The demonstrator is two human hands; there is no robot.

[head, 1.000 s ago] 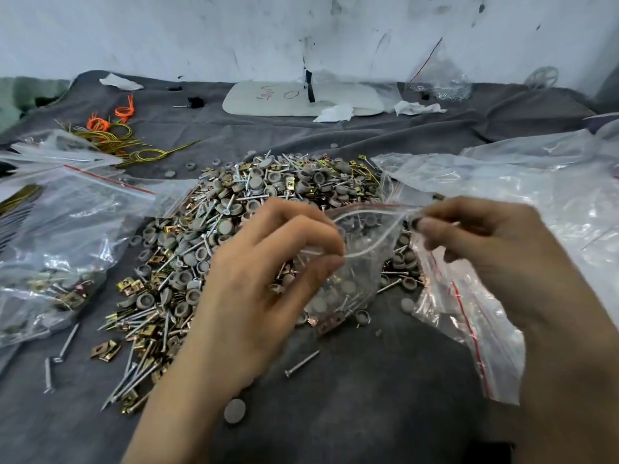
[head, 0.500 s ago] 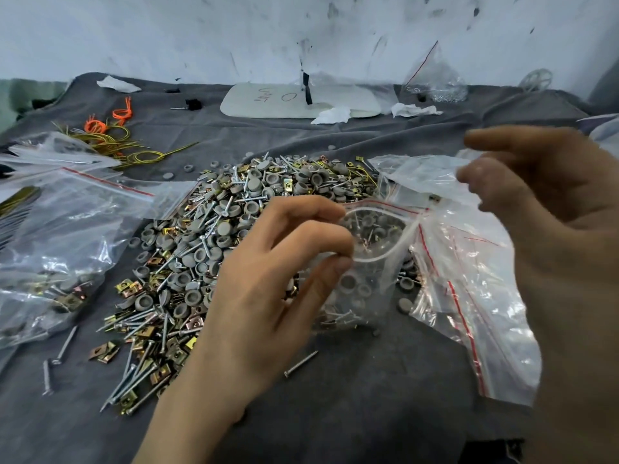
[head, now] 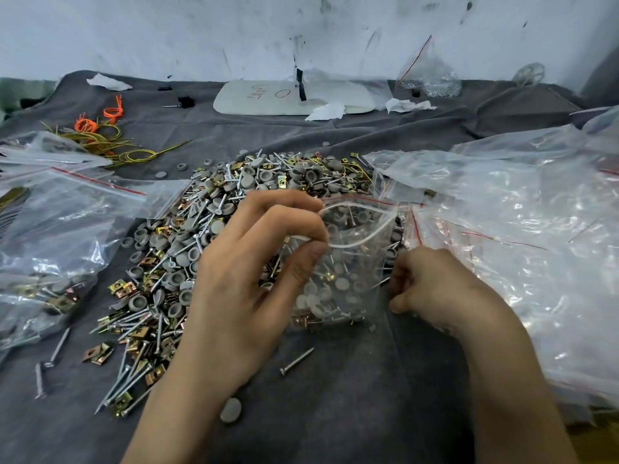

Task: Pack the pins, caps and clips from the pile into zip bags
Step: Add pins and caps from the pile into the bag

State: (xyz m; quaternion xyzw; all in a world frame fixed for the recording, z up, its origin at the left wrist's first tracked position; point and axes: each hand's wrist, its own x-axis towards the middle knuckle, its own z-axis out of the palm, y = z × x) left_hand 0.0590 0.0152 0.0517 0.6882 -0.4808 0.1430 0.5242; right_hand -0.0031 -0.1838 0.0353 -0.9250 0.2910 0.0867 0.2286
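A small, partly filled zip bag (head: 351,262) is held up with its mouth open at the near edge of the pile (head: 187,262); its rim is pinched by the left hand (head: 248,289); the right hand (head: 432,289) is curled at the bag's right side, and whether anything is gripped cannot be told; empty bags (head: 519,229) are heaped at the right.

Two bare hands and two bare forearms, uncovered as far as the view reached.

The left hand (head: 234,296) and right hand (head: 432,289) were bare, and the left forearm (head: 174,413) and right forearm (head: 512,396) stayed bare of cloth down to the bottom of the picture. The left thumbnail (head: 312,253) looked short and plain, cut close to the tip. Faint tendon ridges and knuckle creases marked the back of the left hand; the right hand's back looked smoother, with rounded knuckles. Both forearms looked slim at the wrist and broader lower down.
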